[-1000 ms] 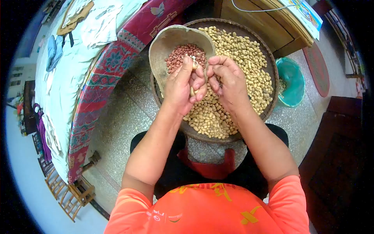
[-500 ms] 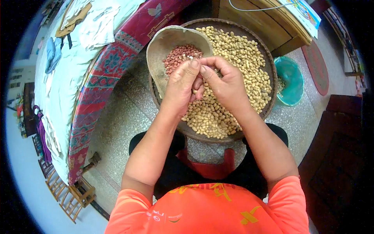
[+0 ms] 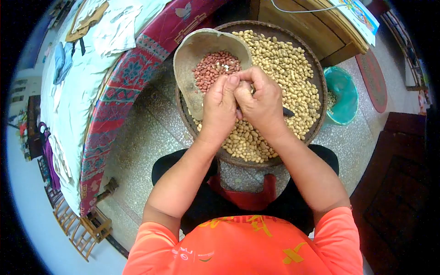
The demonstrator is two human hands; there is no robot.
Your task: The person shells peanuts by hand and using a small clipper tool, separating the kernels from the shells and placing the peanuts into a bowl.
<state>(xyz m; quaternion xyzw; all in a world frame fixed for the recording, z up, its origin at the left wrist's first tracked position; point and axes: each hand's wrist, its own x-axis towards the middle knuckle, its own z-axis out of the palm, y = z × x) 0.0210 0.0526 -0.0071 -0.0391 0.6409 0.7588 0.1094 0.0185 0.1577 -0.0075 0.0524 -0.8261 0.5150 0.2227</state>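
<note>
My left hand (image 3: 219, 105) and my right hand (image 3: 262, 101) meet over the peanuts, both closed, thumbs and fingertips pressed together. What they pinch is hidden between the fingers. From under the outer side of my right hand a short black end of something (image 3: 288, 112) sticks out. Just beyond my fingertips, red shelled peanut kernels (image 3: 211, 68) lie in a pale scoop-shaped container (image 3: 187, 55), with a few white bits among them. Unshelled peanuts (image 3: 293, 75) cover much of the round woven tray (image 3: 321, 91) beneath.
A green bucket (image 3: 344, 91) with pale bits inside stands on the speckled floor, right of the tray. Behind the tray is a wooden cabinet (image 3: 302, 25). On the left, a bed (image 3: 121, 75) with a patterned red side carries clothes (image 3: 121, 32). A red stool (image 3: 243, 198) shows between my knees.
Both hands have come slightly nearer my body, and the fingers have curled in more tightly. The black end beside my right hand now shows. The scoop and tray stay in place.
</note>
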